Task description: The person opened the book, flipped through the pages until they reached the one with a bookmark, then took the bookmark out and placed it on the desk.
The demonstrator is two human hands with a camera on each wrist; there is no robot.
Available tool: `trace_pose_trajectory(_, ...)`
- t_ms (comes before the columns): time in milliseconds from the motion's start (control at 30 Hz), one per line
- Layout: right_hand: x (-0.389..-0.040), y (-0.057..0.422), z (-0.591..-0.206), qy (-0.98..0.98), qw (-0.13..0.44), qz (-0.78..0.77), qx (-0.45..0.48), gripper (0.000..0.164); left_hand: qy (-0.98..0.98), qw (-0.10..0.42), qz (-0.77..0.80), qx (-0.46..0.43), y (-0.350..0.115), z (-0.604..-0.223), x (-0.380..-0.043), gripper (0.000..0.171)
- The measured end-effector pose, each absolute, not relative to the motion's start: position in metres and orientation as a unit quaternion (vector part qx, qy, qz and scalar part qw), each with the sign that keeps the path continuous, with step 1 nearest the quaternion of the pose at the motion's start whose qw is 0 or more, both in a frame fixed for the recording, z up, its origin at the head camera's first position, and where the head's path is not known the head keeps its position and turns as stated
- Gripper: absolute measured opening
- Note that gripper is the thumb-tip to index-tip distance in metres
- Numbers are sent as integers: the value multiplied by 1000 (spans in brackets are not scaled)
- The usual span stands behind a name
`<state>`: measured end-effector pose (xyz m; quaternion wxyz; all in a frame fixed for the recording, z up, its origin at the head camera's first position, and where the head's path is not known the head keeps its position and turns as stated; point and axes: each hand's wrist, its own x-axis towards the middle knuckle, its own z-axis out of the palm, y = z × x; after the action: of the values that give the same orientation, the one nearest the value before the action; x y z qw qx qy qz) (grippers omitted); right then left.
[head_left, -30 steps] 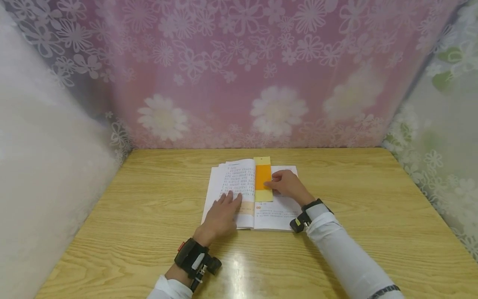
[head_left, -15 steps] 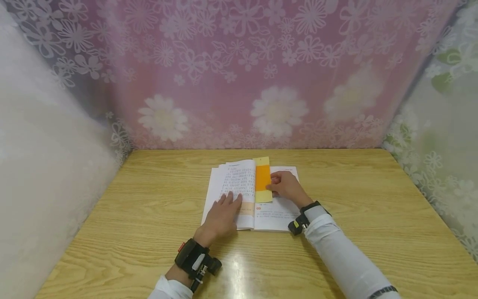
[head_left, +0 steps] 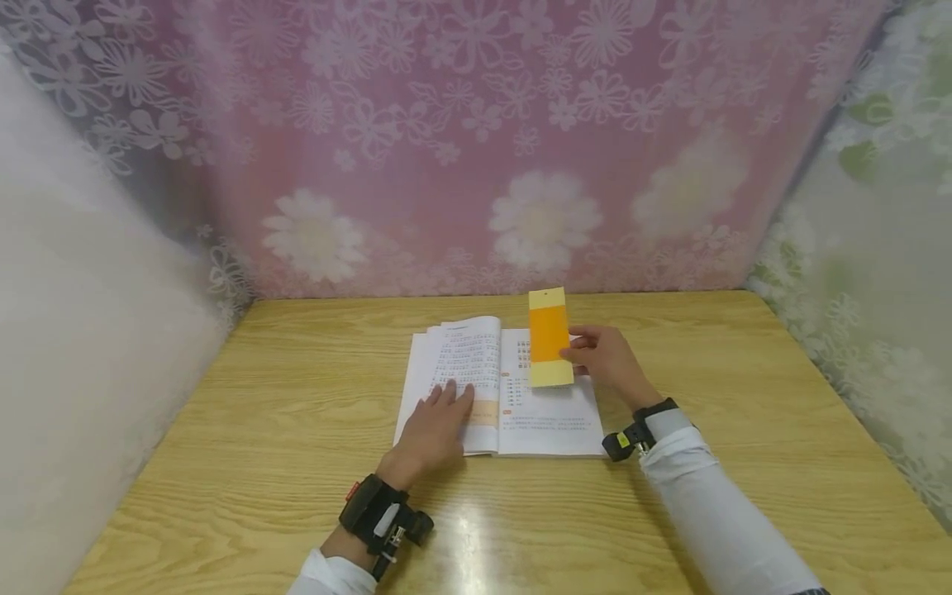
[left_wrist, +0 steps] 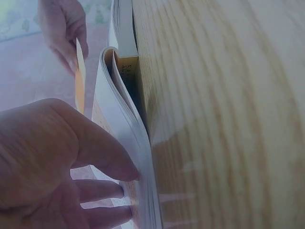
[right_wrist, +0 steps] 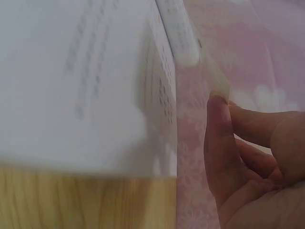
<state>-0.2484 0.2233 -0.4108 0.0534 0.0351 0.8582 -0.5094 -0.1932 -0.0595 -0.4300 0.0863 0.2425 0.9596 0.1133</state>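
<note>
An open book (head_left: pixel 550 430) with printed white pages lies on the table. My left hand (head_left: pixel 431 430) rests on its left page, fingers spread; in the left wrist view the thumb and fingertips touch the page (left_wrist: pixel 116 114). My right hand (head_left: pixel 606 359) pinches the right edge of a yellow and orange bookmark (head_left: pixel 549 335) between thumb and fingers. The bookmark, with a small hole near its top, is raised above the right page. In the right wrist view the bookmark (right_wrist: pixel 214 71) appears edge-on and blurred at the fingertips.
The wooden table (head_left: pixel 297 355) extends around the book on all sides. A pink floral curtain (head_left: pixel 416 165) stands behind it, with pale curtains at the left (head_left: pixel 97 273) and right (head_left: pixel 878 248).
The right hand has lifted the bookmark off the book's inner fold and moved it right and upward, uncovering print on the right page. The left hand stays on the left page.
</note>
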Motion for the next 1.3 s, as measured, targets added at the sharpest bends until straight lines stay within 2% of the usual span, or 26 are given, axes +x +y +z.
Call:
trace_pose_trajectory(600,-218,306,-403,872,10,-487,55,59,962,78,107,240,-64,-427,-191,83)
trace_pose_trajectory(1300,-204,339,-424,902,43,-419,97,57,957,79,123,252,-61,-433,-190,86)
